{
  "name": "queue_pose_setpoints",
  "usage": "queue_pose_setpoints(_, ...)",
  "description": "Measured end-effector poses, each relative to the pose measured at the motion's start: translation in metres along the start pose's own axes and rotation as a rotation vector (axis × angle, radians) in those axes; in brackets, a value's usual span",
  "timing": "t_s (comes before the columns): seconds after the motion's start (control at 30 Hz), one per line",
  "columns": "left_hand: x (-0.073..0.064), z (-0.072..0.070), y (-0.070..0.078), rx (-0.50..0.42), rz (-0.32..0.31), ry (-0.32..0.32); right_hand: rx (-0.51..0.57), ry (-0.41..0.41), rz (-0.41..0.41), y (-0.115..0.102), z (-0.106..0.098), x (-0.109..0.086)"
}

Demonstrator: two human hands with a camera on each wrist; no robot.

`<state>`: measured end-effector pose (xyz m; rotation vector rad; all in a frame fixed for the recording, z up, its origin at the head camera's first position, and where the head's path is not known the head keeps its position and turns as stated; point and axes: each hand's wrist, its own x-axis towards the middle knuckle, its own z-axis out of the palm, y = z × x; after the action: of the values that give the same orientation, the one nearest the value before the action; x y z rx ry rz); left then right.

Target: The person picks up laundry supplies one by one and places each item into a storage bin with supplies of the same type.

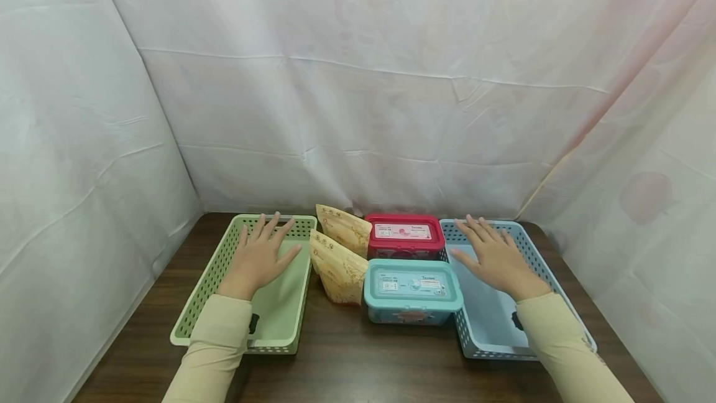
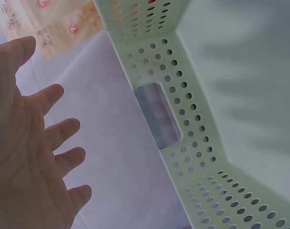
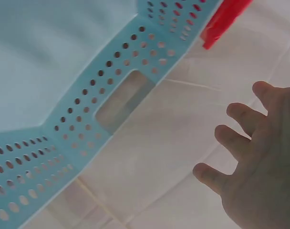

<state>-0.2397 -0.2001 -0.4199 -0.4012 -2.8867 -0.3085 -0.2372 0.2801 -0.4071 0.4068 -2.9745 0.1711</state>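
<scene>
My left hand point(image 1: 258, 261) hovers over the green basket point(image 1: 289, 322), fingers spread and holding nothing. Its palm and fingers show in the left wrist view, apart from the perforated basket wall point(image 2: 176, 100). Over the blue basket point(image 1: 486, 322) my right hand point(image 1: 500, 260) is likewise spread, with nothing in it; the right wrist view has it clear of that basket's wall point(image 3: 95, 95). Between the baskets stand two yellow pouches, a rear one point(image 1: 345, 229) and a front one point(image 1: 340, 269). Beside them are a red lidded box point(image 1: 405, 247) and a light-blue lidded box point(image 1: 413, 314).
A dark wooden table point(image 1: 369, 365) carries everything. White cloth point(image 1: 358, 111) hangs behind it and along both sides. The light-blue box stands in front of the red one, close against the blue basket's left side.
</scene>
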Motion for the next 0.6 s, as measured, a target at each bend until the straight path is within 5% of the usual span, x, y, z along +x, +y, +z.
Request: queue_pose_setpoints(0.6, -0.001, -0.010, 0.009, -0.018, 0.038, -0.017, 0.061, -0.016, -0.079, -0.034, -0.019, -0.008)
